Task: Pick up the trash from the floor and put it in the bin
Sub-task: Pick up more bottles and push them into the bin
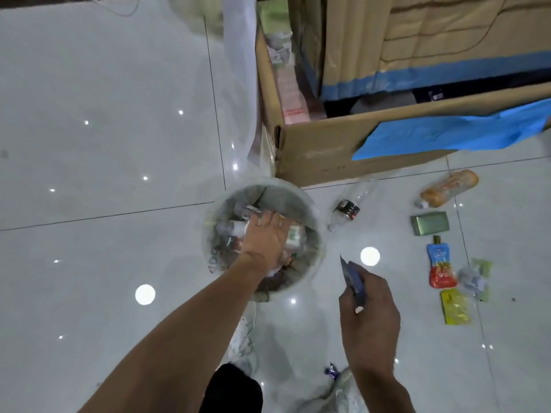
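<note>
Left hand: the left hand (pixel 264 236) reached over the mouth of the bin (pixel 320 234), fingers straight and loosely spread, gripping nothing.
Bin: round and translucent, directly beneath the left fingers, filled with bottles and wrappers.
Right hand: the right hand (pixel 369 311) pinched a blue wrapper (pixel 353 278) between curled fingers and thumb, just right of the bin.
Floor trash: beyond the right fingertips lay a clear bottle (pixel 353 204). Farther right lay an orange bottle (pixel 447 189), green box (pixel 429 223), blue-and-red pouch (pixel 441 266), crumpled wrapper (pixel 474 278) and yellow sachet (pixel 454 307).
Behind: a cardboard box (pixel 322 153) stood past the bin.
</note>
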Action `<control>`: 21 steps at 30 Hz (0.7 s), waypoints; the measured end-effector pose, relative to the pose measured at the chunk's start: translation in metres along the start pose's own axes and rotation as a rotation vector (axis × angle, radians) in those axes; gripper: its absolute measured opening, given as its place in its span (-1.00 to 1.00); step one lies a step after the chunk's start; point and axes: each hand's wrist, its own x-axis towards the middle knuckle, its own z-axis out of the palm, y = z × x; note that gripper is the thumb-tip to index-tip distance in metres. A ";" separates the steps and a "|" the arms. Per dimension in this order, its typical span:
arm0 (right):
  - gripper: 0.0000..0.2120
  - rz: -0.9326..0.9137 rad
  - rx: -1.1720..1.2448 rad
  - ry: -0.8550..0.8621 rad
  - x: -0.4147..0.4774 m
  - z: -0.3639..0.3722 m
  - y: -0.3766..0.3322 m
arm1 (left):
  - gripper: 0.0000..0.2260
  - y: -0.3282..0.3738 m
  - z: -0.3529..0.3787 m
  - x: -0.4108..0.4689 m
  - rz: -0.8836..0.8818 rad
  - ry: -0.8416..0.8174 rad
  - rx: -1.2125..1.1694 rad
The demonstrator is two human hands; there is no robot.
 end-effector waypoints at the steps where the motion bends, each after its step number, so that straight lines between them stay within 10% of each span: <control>1: -0.65 0.006 -0.022 -0.007 0.000 0.004 0.001 | -0.19 0.000 0.003 0.001 0.001 -0.003 0.000; 21: -0.45 -0.500 -0.556 -0.313 0.058 0.099 -0.091 | -0.69 -0.106 -0.048 -0.170 -0.311 0.221 -0.429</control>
